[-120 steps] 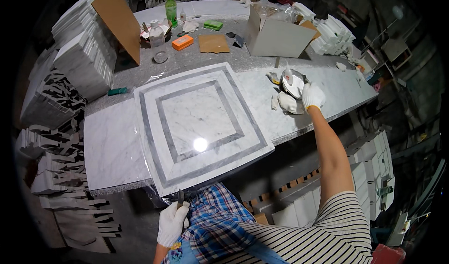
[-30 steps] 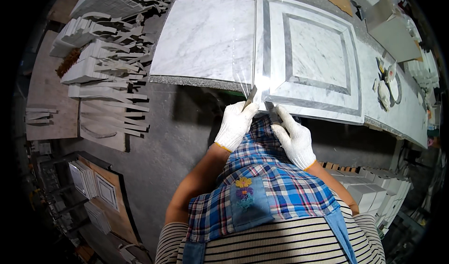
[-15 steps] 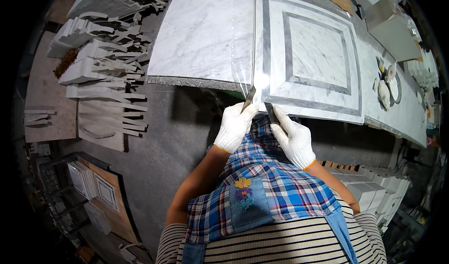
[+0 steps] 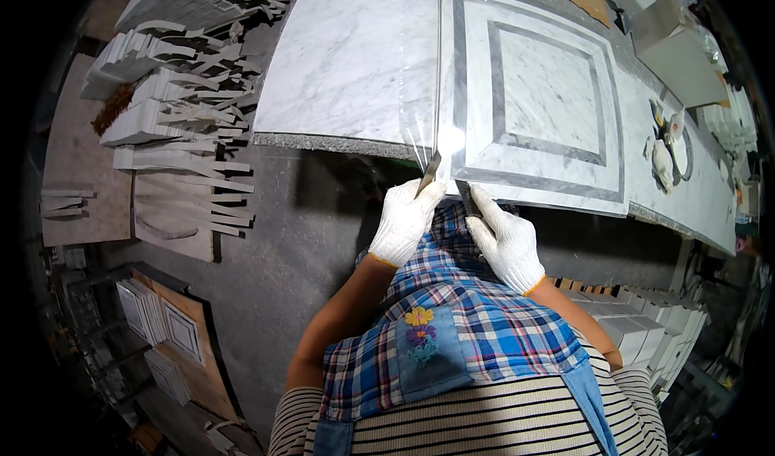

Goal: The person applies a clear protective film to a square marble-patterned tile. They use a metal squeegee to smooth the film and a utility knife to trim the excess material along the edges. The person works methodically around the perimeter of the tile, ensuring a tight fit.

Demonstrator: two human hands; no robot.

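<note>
A white knit glove covers my left hand [image 4: 404, 222], closed around a short flat metal blade [image 4: 431, 170] that tilts up to the right by the panel's near left corner. My right hand [image 4: 511, 244], gloved the same way, pinches a dark flat strip [image 4: 467, 198]; its exact kind is unclear. The strip meets the near edge of a white marble panel [image 4: 549, 93] with grey inlaid frames. Clear film seems to shine at that corner. Left of this panel lies a plain white marble slab [image 4: 343, 69].
Stacked tiles and thin white strips [image 4: 194, 186] stand on boards at the left. Framed tiles [image 4: 182, 331] lean lower left. On the bench's right are a tape roll [image 4: 684, 153] and a grey-white box [image 4: 678, 52]. White boxes [image 4: 634, 331] sit below right.
</note>
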